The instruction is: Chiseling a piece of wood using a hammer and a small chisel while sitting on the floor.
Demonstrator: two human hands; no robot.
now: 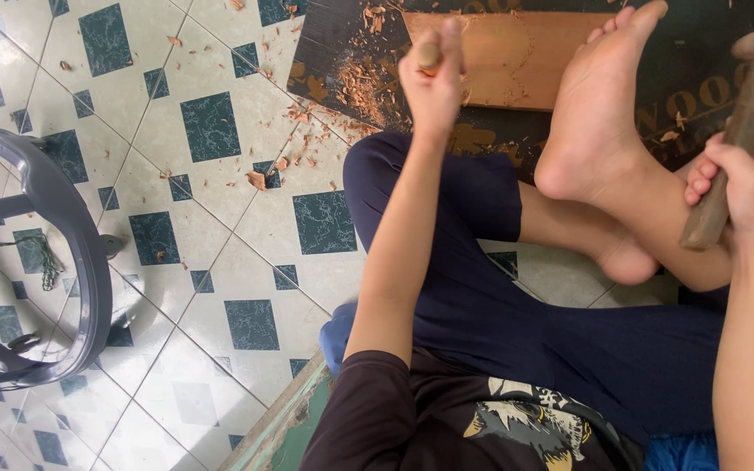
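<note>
Many wood chips (pixel 342 96) beside board (pixel 508 61)

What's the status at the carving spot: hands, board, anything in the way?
Left hand gripping a chisel handle over the wooden board. Right hand holding a wooden mallet, raised. Bare foot resting across the board's right end; wood shavings scattered left.

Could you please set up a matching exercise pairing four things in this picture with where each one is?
Things:
1. chisel handle
2. wooden mallet
3. wooden board
4. plastic chair

Places:
A. flat on the dark mat, under a bare foot
B. gripped in the left hand
C. on the tiled floor at the left edge
D. gripped in the right hand

Pairs: 1-B, 2-D, 3-A, 4-C
</note>
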